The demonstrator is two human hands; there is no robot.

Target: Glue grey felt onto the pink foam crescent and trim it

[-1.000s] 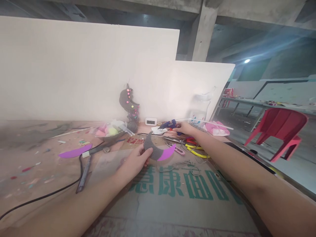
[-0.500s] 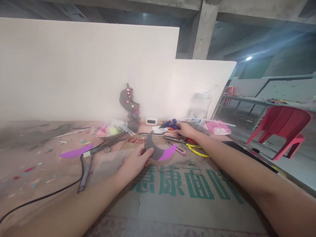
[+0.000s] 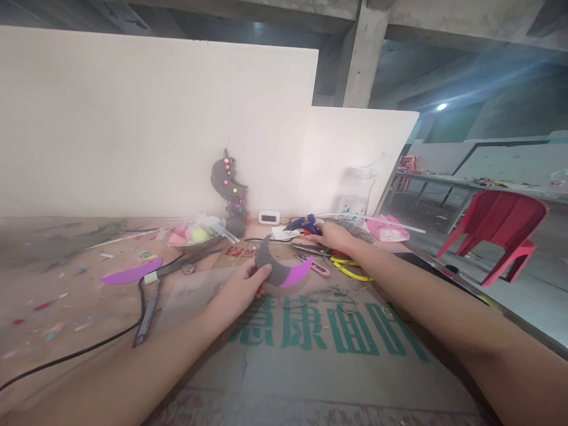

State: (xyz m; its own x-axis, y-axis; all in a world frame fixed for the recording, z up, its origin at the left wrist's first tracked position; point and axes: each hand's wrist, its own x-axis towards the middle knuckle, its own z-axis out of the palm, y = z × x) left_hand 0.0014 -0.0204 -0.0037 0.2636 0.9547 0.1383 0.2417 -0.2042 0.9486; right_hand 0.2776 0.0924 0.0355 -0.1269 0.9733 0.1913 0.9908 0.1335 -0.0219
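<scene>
white panel [image 3: 146, 118], just one, stands upright behind one worktable [image 3: 106, 310]; past its right side are one far table [image 3: 437, 178] and, nearest, one red plastic chair [image 3: 503, 228]. one cardboard sheet [image 3: 337, 378] with green printed characters lies beneath the forearms. one clear plastic bottle [image 3: 357, 189] and one grey crescent ornament [image 3: 224, 177], dotted with pink and yellow balls too small to count surely, stand against the panel.

two hands work here. the left hand [image 3: 246, 281] pinches one crescent [image 3: 278, 273] over the cardboard, mostly covered in grey yarn, its right tip bare purple. the right hand [image 3: 332, 235] has its fingers at the handle of one blue glue gun [image 3: 302, 224]; i cannot tell whether they close around it. i judge the step in hand to be taking up or setting down the gun while the half-wrapped crescent is kept steady. the next move seems to call for a sure hold on the handle, nozzle clear of the left fingers.

smaller still: one bowl [image 3: 197, 244] of pink and yellow stuff, one pink packet [image 3: 388, 229], one loose purple piece [image 3: 132, 272], two grey yarn bundles, one by the ornament [image 3: 235, 227], one behind the right hand [image 3: 355, 229], one digital timer [image 3: 268, 217], one pink cutter [image 3: 320, 270].
</scene>
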